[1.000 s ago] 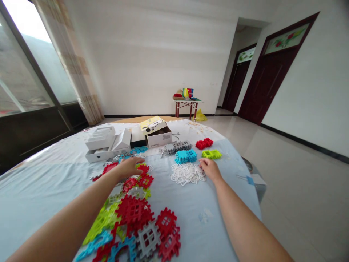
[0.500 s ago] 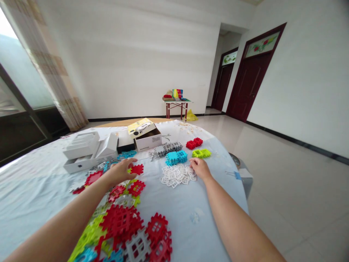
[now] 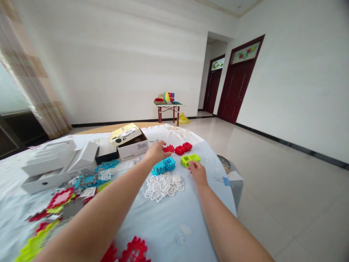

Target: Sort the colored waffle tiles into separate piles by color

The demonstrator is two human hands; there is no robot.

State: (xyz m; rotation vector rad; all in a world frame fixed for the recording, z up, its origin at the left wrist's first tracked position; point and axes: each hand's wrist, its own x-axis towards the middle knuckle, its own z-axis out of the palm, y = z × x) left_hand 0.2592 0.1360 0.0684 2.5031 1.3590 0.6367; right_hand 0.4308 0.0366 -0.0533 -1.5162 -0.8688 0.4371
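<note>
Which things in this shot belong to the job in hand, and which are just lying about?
Part of the work:
- left hand, by a red interlocking plastic tile
- right hand, by lime-green tiles
- blue tile stack
- white tile pile

Lying about:
- open cardboard box
- white drawer box
- red-legged side table
- yellow plastic bag
</note>
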